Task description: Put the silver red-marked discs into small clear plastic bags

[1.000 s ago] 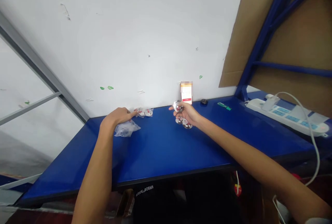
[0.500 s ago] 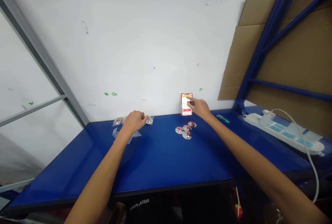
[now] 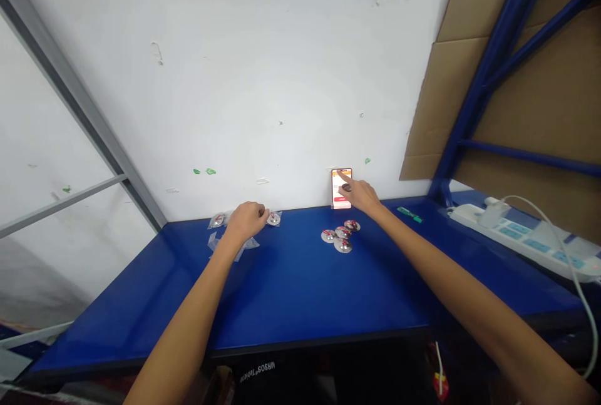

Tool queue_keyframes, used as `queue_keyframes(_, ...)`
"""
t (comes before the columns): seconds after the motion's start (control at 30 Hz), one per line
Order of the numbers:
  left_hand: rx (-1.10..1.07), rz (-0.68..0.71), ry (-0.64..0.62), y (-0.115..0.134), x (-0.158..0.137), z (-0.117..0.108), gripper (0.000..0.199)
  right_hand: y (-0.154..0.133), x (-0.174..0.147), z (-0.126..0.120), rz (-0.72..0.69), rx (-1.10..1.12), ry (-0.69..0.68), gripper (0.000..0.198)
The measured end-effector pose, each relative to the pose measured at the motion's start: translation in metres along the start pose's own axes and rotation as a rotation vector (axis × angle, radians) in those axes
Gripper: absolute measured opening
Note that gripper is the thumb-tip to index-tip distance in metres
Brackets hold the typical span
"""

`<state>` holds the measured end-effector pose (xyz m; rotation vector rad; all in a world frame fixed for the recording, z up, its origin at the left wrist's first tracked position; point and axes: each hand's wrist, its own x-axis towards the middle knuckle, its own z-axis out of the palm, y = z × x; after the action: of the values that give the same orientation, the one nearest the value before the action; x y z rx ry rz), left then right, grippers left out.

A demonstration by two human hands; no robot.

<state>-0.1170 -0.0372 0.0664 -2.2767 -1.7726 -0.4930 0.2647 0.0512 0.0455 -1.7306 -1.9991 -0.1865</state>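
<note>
My right hand (image 3: pixel 361 194) is at a lit phone (image 3: pixel 342 196) that stands upright against the wall. Its index finger reaches out over the upper part of the screen, and the thumb is apart from it. Towards the left of the table, my left hand (image 3: pixel 247 221) has its fingers curled; whatever they may hold is hidden. Round packs with shiny domes lie about it: one pack (image 3: pixel 273 218) to its right, another (image 3: pixel 218 220) to its left. Clear plastic wrappers (image 3: pixel 248 245) lie under and beside that hand. Several bare round discs (image 3: pixel 342 245) with red marks overlap in front of the phone.
The blue table (image 3: pixel 282 292) meets a white wall (image 3: pixel 263 67). To the right are a small green item (image 3: pixel 410 215) and a white power strip (image 3: pixel 521 237) with a plugged-in cable. Cardboard (image 3: pixel 451 98) and a blue metal frame (image 3: pixel 474 92) rise at the right.
The view has shifted slightly, so everything sits a little further right. The index finger now reaches a bit higher on the phone screen. My left hand keeps its place and curl.
</note>
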Motion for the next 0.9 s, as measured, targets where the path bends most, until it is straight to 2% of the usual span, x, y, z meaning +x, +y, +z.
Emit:
queue_keyframes(0.2,-0.008,-0.001,0.028,0.002,0.0,-0.001,0.045,0.006,-0.01,-0.008,0.004,0.02,0.066,0.063)
queue_keyframes(0.43,-0.012,-0.026,0.025,0.004,-0.001,-0.002,0.045,0.022,-0.015,-0.005,0.033,-0.011,0.064,0.059)
queue_keyframes(0.67,-0.013,-0.034,0.031,0.005,-0.001,-0.002,0.044,0.018,-0.019,-0.005,0.044,0.007,0.104,0.055)
queue_keyframes(0.9,-0.036,-0.05,0.027,0.005,0.0,-0.001,0.043,0.013,-0.016,-0.005,0.054,-0.054,0.061,0.057)
